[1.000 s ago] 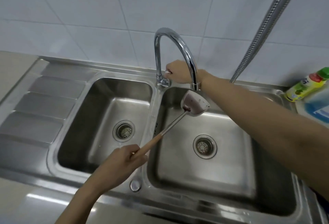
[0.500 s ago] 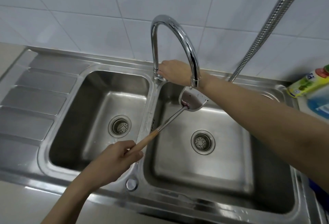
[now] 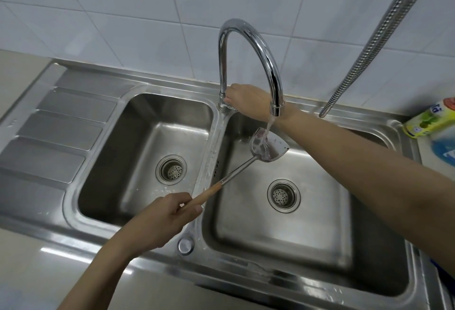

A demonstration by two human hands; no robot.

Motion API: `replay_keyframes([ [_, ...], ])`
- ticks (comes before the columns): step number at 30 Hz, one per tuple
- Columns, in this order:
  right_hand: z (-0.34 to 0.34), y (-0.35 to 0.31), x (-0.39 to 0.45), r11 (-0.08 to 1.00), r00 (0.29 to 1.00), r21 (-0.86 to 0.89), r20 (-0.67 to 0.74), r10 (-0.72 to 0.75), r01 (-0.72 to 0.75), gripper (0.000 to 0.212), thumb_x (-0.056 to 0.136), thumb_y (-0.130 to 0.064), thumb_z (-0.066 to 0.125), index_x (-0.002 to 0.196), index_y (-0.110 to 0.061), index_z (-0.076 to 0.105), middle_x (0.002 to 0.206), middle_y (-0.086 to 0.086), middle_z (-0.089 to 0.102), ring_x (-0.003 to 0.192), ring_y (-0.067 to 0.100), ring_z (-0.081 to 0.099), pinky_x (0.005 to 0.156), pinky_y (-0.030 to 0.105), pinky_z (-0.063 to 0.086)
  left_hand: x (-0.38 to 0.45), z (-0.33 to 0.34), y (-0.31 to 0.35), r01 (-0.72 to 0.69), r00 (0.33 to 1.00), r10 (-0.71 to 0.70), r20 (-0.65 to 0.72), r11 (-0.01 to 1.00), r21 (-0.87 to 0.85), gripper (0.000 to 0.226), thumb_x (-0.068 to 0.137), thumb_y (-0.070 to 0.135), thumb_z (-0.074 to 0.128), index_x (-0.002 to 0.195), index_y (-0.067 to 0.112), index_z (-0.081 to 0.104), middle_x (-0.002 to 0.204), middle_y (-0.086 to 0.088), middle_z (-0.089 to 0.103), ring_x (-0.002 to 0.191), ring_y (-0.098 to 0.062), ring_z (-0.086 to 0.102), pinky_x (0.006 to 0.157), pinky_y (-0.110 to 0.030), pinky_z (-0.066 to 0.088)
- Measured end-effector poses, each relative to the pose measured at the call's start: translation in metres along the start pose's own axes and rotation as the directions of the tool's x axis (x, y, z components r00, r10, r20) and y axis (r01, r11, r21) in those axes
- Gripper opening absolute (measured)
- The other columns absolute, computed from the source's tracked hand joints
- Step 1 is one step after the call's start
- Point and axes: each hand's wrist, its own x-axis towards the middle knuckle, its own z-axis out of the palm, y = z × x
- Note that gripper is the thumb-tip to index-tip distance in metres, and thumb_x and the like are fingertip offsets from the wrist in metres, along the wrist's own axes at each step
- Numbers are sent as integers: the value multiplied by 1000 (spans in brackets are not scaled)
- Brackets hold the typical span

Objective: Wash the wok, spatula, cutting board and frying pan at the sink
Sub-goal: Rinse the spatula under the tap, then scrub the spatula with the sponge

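Left hand (image 3: 157,221), fingers curled round the wooden handle, holds the spatula (image 3: 267,145) slanting up over the right basin of the double sink (image 3: 211,142). Its metal blade sits under the gooseneck faucet (image 3: 246,46), where a stream of water (image 3: 269,126) strikes it. Right hand (image 3: 246,99) grips the tap handle at the faucet base, fingers wrapped round it. A dish soap bottle (image 3: 430,120) lies at the far right edge.
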Motion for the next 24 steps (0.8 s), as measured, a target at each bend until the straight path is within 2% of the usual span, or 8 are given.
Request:
replay_keyframes([
  [2, -3, -6, 1, 992, 999, 116, 2, 48, -48, 32, 102, -15, 35, 117, 5, 55, 116, 24, 55, 108, 37, 52, 82, 35, 36, 0, 1, -2, -2, 1000, 2, -2, 1000, 16, 30, 95, 43, 53, 86, 15, 58, 52, 5, 43, 40, -8, 34, 45, -22, 26],
  [6, 8, 14, -33, 955, 995, 289, -85, -41, 64, 28, 101, -27, 40, 97, -5, 57, 90, 7, 58, 88, 25, 57, 73, 25, 36, -2, 2, -5, 4, 1000, -3, -14, 999, 51, 27, 95, 42, 52, 86, 17, 58, 53, 5, 45, 40, -8, 36, 46, -24, 29],
  [8, 17, 21, -63, 931, 993, 365, -111, 46, -2, 30, 100, -31, 42, 100, -7, 59, 94, 6, 62, 89, 21, 57, 81, 33, 45, -3, 3, -5, 10, 1000, -9, -22, 999, 52, 27, 95, 41, 52, 87, 16, 58, 54, 4, 46, 41, -8, 36, 43, -23, 29],
  [13, 58, 59, -156, 875, 905, 407, -209, 370, -263, 27, 96, -22, 52, 115, -6, 62, 108, 7, 63, 93, 17, 57, 81, 27, 42, -1, 7, 0, -4, 999, 10, -35, 986, 168, 25, 96, 40, 51, 86, 18, 59, 54, 4, 49, 40, -7, 39, 44, -22, 32],
  [16, 84, 99, -229, 784, 713, 328, -333, 617, -526, 36, 86, -27, 47, 109, -5, 63, 104, 17, 61, 94, 36, 56, 83, 42, 45, 5, 12, 6, -17, 1000, 20, -11, 973, 229, 25, 96, 39, 51, 86, 18, 60, 56, 4, 51, 39, -7, 42, 45, -21, 33],
  [19, 101, 135, -309, 589, 477, 228, -400, 783, -775, 32, 84, -17, 60, 113, -3, 61, 119, 25, 55, 109, 44, 49, 94, 53, 39, 12, 23, 16, -41, 999, 35, 28, 966, 253, 25, 97, 38, 50, 89, 17, 61, 61, 6, 52, 41, -5, 40, 45, -22, 32],
  [21, 109, 153, -347, 418, 320, 252, -351, 880, -873, 47, 81, -17, 69, 123, -4, 54, 134, 31, 42, 123, 47, 38, 103, 59, 29, 18, 28, 21, -57, 998, 48, 43, 966, 252, 25, 97, 37, 50, 90, 15, 62, 63, 5, 54, 44, -5, 41, 45, -21, 31],
  [24, 108, 171, -383, 137, 111, 292, -103, 988, -947, 70, 83, -51, 61, 140, -18, 36, 142, 30, 30, 128, 48, 31, 105, 59, 23, 30, 40, 33, -100, 992, 70, 105, 945, 311, 25, 97, 37, 50, 87, 16, 60, 67, 2, 58, 49, -9, 48, 44, -18, 34],
])
